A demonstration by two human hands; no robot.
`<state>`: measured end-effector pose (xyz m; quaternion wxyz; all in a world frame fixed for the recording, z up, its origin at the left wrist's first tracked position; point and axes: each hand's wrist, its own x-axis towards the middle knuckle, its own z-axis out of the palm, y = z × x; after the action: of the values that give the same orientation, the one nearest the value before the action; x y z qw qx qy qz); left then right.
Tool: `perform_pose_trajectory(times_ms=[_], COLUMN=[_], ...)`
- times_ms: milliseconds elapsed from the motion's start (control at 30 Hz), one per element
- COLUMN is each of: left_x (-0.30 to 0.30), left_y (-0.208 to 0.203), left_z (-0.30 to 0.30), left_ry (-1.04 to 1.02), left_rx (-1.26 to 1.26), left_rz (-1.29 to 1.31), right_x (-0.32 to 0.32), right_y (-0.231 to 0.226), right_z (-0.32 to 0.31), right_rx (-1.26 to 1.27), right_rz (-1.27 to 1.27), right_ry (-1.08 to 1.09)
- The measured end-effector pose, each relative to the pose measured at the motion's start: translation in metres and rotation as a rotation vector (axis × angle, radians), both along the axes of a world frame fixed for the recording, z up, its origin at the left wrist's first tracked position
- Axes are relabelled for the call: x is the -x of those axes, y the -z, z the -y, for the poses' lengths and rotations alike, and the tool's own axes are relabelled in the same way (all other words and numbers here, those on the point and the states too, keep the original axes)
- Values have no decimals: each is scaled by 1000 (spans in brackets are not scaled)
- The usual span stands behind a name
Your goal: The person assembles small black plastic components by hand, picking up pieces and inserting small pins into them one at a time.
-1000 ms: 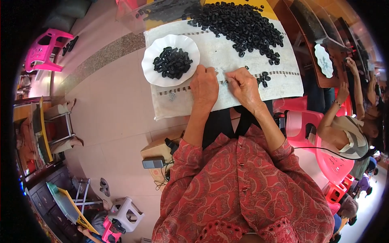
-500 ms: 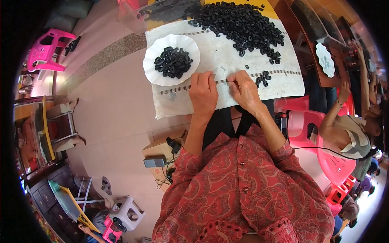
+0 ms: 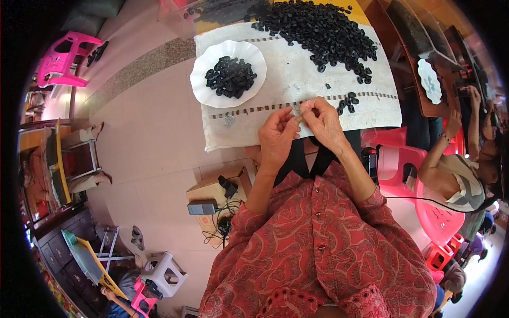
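Close to the near edge of a white cloth [image 3: 238, 138], my left hand [image 3: 278, 135] and my right hand [image 3: 323, 122] meet with their fingertips pinched together. Whatever sits between the fingers is too small or hidden to make out. To the left of them stands a white scalloped plate [image 3: 200, 90] holding a heap of small black ring-shaped parts [image 3: 230, 77]. Just right of my right hand lie several loose black parts [image 3: 348, 103]. Beyond the hands, a large pile of the same black parts [image 3: 318, 32] spreads over the far side of the cloth.
A clear plastic box [image 3: 183, 21] is at the table's far left. Below, a cardboard box [image 3: 212, 185] carries a grey device and cables. At the right, a co-worker [image 3: 450, 175] sits by a brown table [image 3: 424, 103] with another white plate [image 3: 429, 81]. Pink chairs [image 3: 397, 164] stand nearby.
My left hand has moved right and nearer to me, and its fingers now touch those of my right hand. Before, the two hands were apart. The whole view has shifted slightly.
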<state>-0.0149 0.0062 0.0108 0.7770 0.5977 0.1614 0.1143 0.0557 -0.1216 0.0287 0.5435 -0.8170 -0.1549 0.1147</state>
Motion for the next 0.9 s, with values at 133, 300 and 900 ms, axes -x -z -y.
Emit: perform_pose_trajectory(times_ms=[133, 300, 900], left_x=[-5, -5, -4], left_y=[1, 6, -4], left_z=[-2, -5, -8], left_ry=[28, 39, 111], left_rx=[256, 277, 218], left_rz=[85, 102, 103], right_x=[8, 9, 5], right_y=[-9, -13, -21], right_z=[-5, -4, 5], right_rx=[-228, -267, -307], right_rz=[-294, -334, -371], right_ry=[-35, -56, -68])
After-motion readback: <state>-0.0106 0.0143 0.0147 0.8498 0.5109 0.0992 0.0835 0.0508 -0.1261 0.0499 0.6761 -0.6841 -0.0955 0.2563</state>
